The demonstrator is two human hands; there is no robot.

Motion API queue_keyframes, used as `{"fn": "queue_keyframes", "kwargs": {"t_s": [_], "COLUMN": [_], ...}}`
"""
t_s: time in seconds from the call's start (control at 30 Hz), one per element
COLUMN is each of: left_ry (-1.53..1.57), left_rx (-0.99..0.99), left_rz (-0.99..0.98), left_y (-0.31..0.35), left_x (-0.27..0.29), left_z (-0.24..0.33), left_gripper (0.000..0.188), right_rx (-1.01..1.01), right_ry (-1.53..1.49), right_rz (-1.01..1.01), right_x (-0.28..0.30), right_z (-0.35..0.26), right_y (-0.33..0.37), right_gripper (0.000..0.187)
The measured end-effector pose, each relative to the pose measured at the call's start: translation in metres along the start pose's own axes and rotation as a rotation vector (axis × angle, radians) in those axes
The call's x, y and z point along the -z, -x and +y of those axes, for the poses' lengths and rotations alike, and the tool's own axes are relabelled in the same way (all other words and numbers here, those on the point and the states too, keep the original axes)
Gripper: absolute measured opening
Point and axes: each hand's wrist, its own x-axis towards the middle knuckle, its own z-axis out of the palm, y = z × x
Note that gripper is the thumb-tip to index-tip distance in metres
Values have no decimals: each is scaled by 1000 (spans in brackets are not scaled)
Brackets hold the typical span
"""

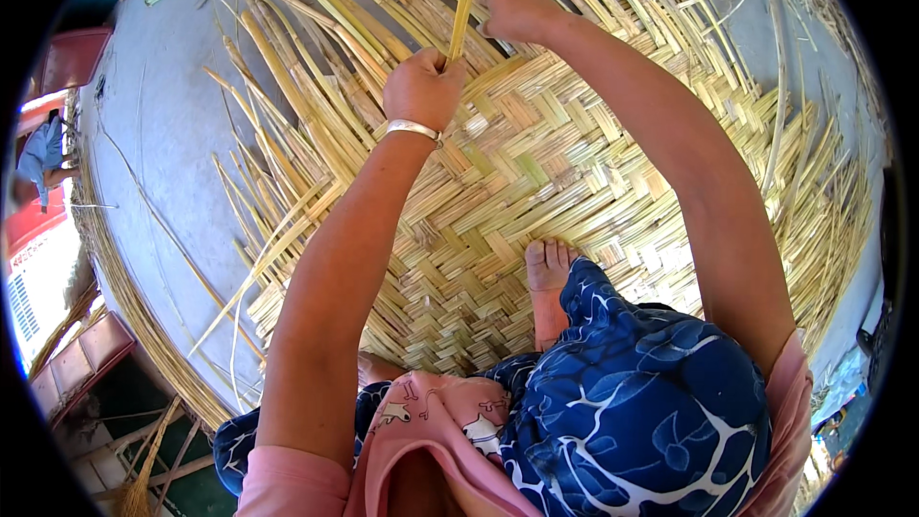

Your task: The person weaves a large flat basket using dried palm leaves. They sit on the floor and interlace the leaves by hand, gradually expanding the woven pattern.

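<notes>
A partly woven mat (517,163) of flat yellow-green split-cane strips lies on the floor under me, its loose ends fanning out at the far and side edges. My left hand (421,89), with a pale bangle at the wrist, is closed around a cane strip (466,5) that rises from the fist toward the far edge. Just to the right, my right hand (522,15) is curled low over the loose strips at the mat's far edge. Its fingertips are partly hidden, and I cannot make out what they grip. My bare foot (549,268) rests on the weave.
Long thin strips (144,297) lie in a bundle along the floor's left side. A broom (144,474) and reddish furniture (81,364) stand at the lower left. Another person (43,155) is at the far left. Grey floor (163,115) surrounds the mat.
</notes>
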Motion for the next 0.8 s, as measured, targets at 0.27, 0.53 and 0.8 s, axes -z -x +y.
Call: {"fn": "queue_keyframes", "kwargs": {"t_s": [0.27, 0.53, 0.8], "left_ry": [-11, 8, 21], "left_rx": [23, 25, 32], "left_rz": [-43, -26, -47], "left_y": [2, -2, 0], "left_x": [2, -3, -1], "left_z": [7, -2, 2], "left_gripper": [33, 33, 33], "right_rx": [-121, -11, -15], "right_ry": [-275, -209, -389], "right_rz": [-49, -113, -263], "right_x": [-5, 14, -1], "right_z": [19, -7, 4], "right_y": [-5, 4, -6], "right_gripper": [48, 55, 65]}}
